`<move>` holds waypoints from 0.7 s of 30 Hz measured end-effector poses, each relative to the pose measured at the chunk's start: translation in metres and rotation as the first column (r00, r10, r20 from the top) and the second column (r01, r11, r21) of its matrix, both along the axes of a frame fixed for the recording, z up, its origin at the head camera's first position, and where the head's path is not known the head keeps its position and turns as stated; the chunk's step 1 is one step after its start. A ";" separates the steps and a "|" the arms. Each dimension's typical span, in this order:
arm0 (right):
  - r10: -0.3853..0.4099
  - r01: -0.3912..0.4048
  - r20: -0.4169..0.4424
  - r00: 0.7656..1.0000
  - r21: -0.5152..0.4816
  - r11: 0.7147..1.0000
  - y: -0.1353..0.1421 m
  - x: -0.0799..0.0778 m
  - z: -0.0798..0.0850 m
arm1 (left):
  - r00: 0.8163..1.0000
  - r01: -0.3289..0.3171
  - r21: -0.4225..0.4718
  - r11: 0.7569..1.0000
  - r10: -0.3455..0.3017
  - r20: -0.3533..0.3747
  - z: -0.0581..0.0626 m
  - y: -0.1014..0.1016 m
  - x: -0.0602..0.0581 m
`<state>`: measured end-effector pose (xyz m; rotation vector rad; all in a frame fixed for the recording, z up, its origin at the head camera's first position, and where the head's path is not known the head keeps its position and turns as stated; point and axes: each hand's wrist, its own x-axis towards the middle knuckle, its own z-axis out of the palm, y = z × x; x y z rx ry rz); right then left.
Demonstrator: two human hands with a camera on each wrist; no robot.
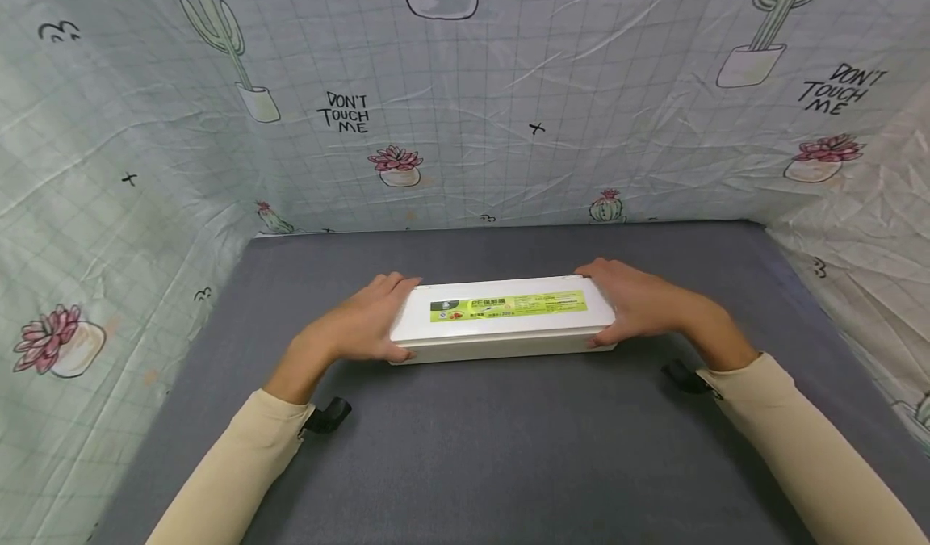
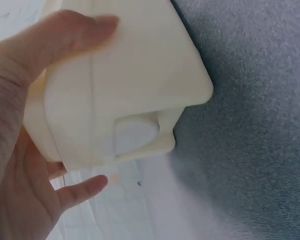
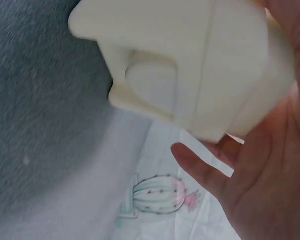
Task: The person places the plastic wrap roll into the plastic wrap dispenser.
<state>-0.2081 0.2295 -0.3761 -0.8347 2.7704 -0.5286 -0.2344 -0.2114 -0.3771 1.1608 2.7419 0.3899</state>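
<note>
A long white cling film dispenser [image 1: 416, 324] with a yellow-green label [image 1: 538, 304] lies crosswise on the dark grey table. My left hand [image 1: 366, 317] grips its left end, thumb on the front face and fingers over the back. At the opposite end, my right hand [image 1: 639, 301] holds it the same way. The left wrist view shows the cream plastic end wall [image 2: 140, 65] with a rounded recess near its base. A matching end wall [image 3: 155, 30] appears in the right wrist view, low against the table surface.
Grey cloth covers the table [image 1: 501, 440]. Pale curtains [image 1: 479, 69] printed with cacti and lettering hang behind it and along both sides. Black straps [image 1: 327, 416] stick out beneath the beige sleeves.
</note>
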 end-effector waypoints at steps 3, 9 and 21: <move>-0.002 0.004 -0.034 0.999 0.056 0.998 -0.008 0.000 0.002 | 0.999 0.000 -0.053 0.999 -0.002 -0.038 0.003 0.008 0.001; 0.001 0.000 -0.027 1.000 0.043 0.999 -0.010 -0.001 -0.001 | 0.998 0.000 -0.014 1.000 0.001 0.055 0.004 0.009 -0.005; 0.024 -0.023 -0.036 0.999 0.017 1.000 -0.006 -0.011 -0.003 | 0.983 -0.050 0.065 0.997 0.037 0.180 0.005 0.008 -0.014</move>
